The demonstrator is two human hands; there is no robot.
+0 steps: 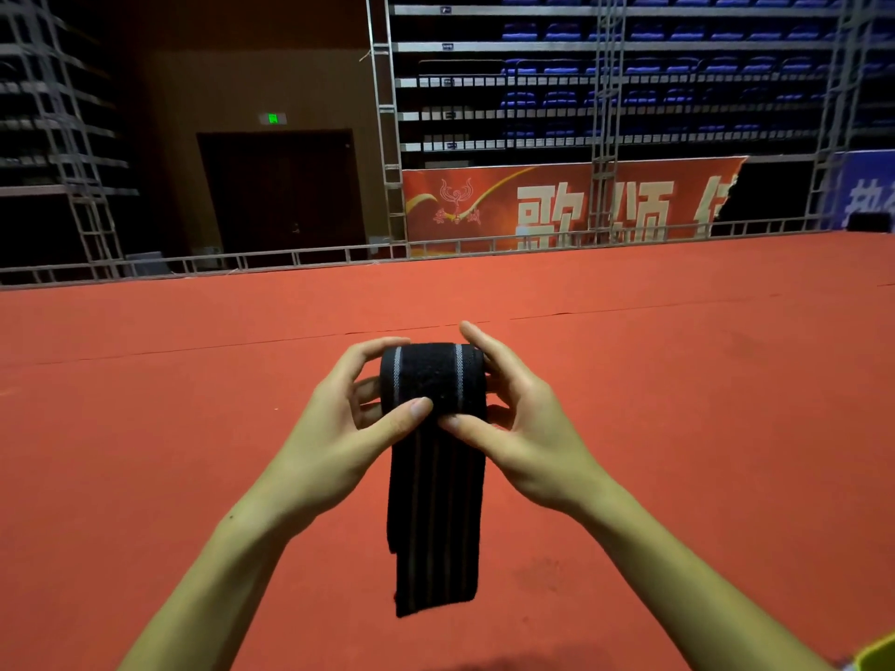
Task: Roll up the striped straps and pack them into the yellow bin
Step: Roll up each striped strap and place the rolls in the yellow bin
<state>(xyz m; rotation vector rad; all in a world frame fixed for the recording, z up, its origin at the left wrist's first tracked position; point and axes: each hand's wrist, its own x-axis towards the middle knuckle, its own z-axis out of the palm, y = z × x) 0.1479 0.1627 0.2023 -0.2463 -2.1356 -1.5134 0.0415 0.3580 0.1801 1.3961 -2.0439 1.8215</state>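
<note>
Striped strap (pixel 432 380), black with pale lengthwise stripes, is held in mid-air at the centre of the head view, above a red carpeted floor (pixel 145 404); its upper part is wound into a roll, and its loose tail hangs straight down below the roll, free of the floor. At the far left, dim metal scaffolding (pixel 72 138) is seen, and beside it a dark double door (pixel 281 191) under a lit green exit sign (pixel 272 119). The left hand (pixel 348 418) is curled round the left end of the roll, with the thumb pressed on the front face and the fingers wrapped behind the roll's left edge. The right hand (pixel 513 418) is likewise closed on the right end of the roll, with its thumb laid on the front, just beside the left thumb, and the forefinger stretched along the top right edge. Both forearms are extended up from the lower edge of the frame. Behind the hands, to the right of centre, a torn red banner (pixel 557 201) with large pale characters is hung under rows of blue seats (pixel 678 65). At the bottom right corner, a small yellow edge (pixel 879 656) is visible; whether it belongs to the bin cannot be told.
</note>
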